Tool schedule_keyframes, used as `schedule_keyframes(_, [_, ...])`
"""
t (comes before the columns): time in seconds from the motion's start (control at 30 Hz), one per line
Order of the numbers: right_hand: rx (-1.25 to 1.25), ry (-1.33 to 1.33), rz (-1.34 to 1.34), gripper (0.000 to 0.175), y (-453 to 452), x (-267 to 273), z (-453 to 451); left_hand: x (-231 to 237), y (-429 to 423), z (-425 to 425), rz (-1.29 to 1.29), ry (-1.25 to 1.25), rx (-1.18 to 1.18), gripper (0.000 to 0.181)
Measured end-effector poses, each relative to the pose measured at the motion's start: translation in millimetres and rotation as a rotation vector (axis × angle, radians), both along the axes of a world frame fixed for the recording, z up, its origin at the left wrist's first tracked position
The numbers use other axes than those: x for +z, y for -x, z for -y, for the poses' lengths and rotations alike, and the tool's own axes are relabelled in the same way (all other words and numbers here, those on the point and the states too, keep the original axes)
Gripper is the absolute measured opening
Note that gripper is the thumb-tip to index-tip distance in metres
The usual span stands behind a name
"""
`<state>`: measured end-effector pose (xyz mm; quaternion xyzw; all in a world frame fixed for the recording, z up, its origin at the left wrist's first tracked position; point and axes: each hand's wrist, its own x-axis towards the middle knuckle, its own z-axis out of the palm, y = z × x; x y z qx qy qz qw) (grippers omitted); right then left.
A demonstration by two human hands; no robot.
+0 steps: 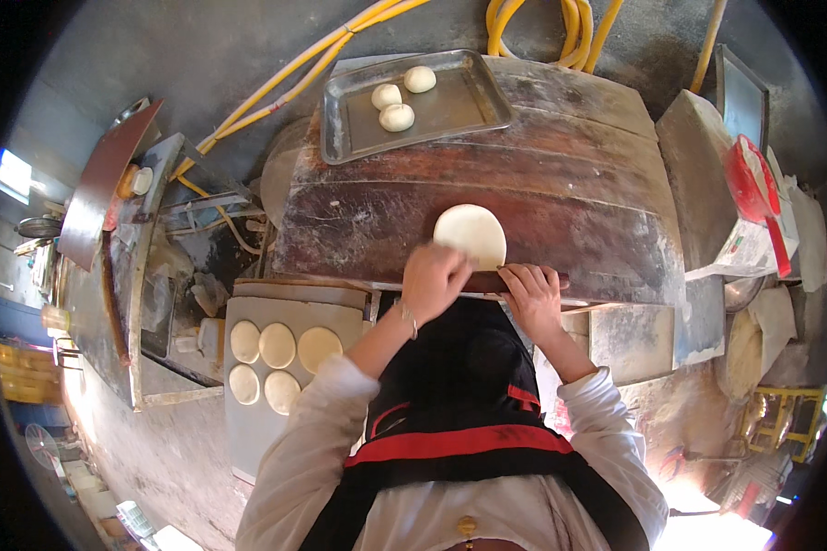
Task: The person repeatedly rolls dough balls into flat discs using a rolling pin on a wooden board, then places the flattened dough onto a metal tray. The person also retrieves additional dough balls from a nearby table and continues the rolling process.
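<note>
A flat, round dough disc (471, 233) lies near the front edge of the floured wooden worktable (579, 234). Just below the disc is a dark wooden rolling pin (486, 281), lying roughly along the table edge. My right hand (529, 293) rests over the pin's right part with its fingers on top. My left hand (437, 279), slightly blurred and with curled fingers, is at the disc's lower left edge by the pin's left end; whether it grips anything is hidden. Farther back, a metal baking tray (448, 134) holds several dough balls (396, 118).
At the lower left, several flat dough discs (278, 346) lie on a grey board (248, 441). A red plastic scoop (751, 179) with white powder sits on a box at the right. Yellow hoses (276, 89) run along the wall behind the table.
</note>
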<state>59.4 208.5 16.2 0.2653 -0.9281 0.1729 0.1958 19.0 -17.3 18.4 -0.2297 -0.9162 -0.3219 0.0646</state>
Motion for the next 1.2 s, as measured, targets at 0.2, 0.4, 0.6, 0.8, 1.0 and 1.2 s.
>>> schedule_keyframes(0.2, [0.006, 0.007, 0.057, 0.052, -27.6, 6.9, -4.8, 19.5, 98.0, -16.7, 0.452, 0.389, 0.093, 0.071])
schedule_keyframes(0.4, [0.059, 0.057, 0.116, 0.054, -30.6, 17.6, -5.2, 23.7, 68.8, 3.6, 0.752, -0.609, 0.157, 0.061])
schedule_keyframes(0.6, [0.046, -0.189, 0.205, 0.061, 32.8, 16.5, 6.8, 37.6, -1.4, 19.7, 0.195, 0.368, 0.073, 0.087])
schedule_keyframes(0.8, [-0.117, -0.345, 0.261, 0.068, 133.6, -0.6, 28.5, -13.0, 90.1, 26.6, 0.044, 0.368, 0.096, 0.06])
schedule_keyframes(1.0, [-0.356, -0.116, 0.179, 0.067, 205.1, 0.8, 29.5, -5.3, 153.2, 17.8, -0.083, 0.255, 0.186, 0.064])
schedule_keyframes(1.2, [-0.073, -0.244, 0.195, 0.076, 81.1, -5.5, 11.0, -7.7, 24.8, 14.7, -0.09, 0.275, 0.076, 0.061])
